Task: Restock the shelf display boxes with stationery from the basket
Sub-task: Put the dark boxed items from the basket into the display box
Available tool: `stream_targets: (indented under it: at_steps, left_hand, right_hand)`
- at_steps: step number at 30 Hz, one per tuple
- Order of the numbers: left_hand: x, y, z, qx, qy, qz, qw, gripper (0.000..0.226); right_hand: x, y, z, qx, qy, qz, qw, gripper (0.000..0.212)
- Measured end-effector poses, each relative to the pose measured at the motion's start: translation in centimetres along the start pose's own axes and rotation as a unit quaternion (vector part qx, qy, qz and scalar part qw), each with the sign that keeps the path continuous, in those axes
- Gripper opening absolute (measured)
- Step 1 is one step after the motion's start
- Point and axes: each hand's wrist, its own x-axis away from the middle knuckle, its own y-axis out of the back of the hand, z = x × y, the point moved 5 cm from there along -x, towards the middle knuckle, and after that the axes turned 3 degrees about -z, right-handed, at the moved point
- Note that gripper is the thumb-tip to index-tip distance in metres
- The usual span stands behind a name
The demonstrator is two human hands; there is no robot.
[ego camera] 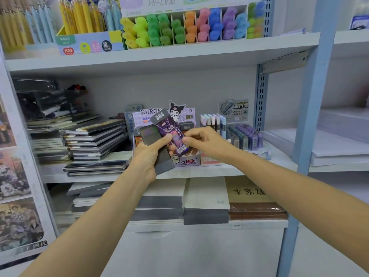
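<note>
My left hand (148, 156) grips a small stack of flat dark grey stationery packs (153, 142), thumb pressed on top. My right hand (201, 139) pinches the purple pack (171, 130) at the front of that stack, between thumb and forefinger. Both hands are held in front of the Kuromi display box (187, 159) on the middle shelf, which hides most of its inside. A few grey packs stand in the box behind my right hand. The basket is out of view.
Piles of notebooks (93, 140) lie left of the box. A pen display (239, 134) stands to its right. Highlighters (189, 27) and pens fill the upper shelf. Paper pads (205, 198) lie on the lower shelf. A blue upright (311, 96) borders the right.
</note>
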Motion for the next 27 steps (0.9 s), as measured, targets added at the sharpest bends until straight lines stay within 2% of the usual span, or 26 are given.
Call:
stream_targets:
  at_steps: [3, 5, 7, 10, 12, 14, 16, 19, 23, 27]
  left_hand:
    - [-0.6, 0.6, 0.0, -0.033, -0.018, -0.017, 0.999, 0.020]
    - [-0.8, 0.5, 0.1, -0.063, -0.025, -0.005, 0.998, 0.021]
    - [-0.8, 0.3, 0.4, -0.094, -0.030, 0.018, 0.995, 0.020]
    - [-0.8, 0.2, 0.8, -0.129, -0.022, 0.036, 0.991, 0.028]
    - [-0.8, 0.3, 0.7, -0.113, -0.010, 0.030, 0.993, 0.024]
    - [-0.9, 0.7, 0.6, -0.031, 0.035, 0.025, 0.999, 0.015]
    - [-1.0, 1.0, 0.7, 0.043, 0.083, 0.030, 0.995, 0.019]
    - [-1.4, 1.7, 0.9, 0.045, 0.082, 0.023, 0.995, 0.019]
    - [-1.7, 2.4, 1.0, -0.008, 0.031, 0.036, 0.999, 0.020]
    - [-2.0, 2.9, 1.4, -0.043, 0.009, 0.028, 0.999, 0.023]
  right_hand:
    - [-0.3, 0.0, 0.5, 0.011, 0.004, -0.003, 1.000, 0.032]
    - [-0.7, 0.5, 1.4, 0.001, 0.013, -0.043, 0.999, 0.046]
    - [-1.3, 0.8, 2.4, -0.011, 0.026, -0.074, 0.997, 0.049]
    - [-2.3, 0.8, 3.4, 0.064, 0.038, -0.075, 0.994, 0.034]
    - [-2.7, 1.2, 3.5, 0.076, 0.027, -0.083, 0.993, 0.024]
    - [-3.0, 2.4, 3.3, 0.062, 0.009, -0.123, 0.990, 0.019]
    - [-3.2, 3.9, 3.1, 0.066, 0.001, -0.183, 0.981, 0.018]
    - [-3.6, 5.5, 2.8, 0.132, 0.009, -0.244, 0.961, 0.014]
    - [-4.0, 4.9, 1.6, 0.213, -0.005, -0.218, 0.952, 0.011]
    - [-4.6, 3.3, 0.2, 0.238, -0.004, -0.177, 0.955, 0.011]
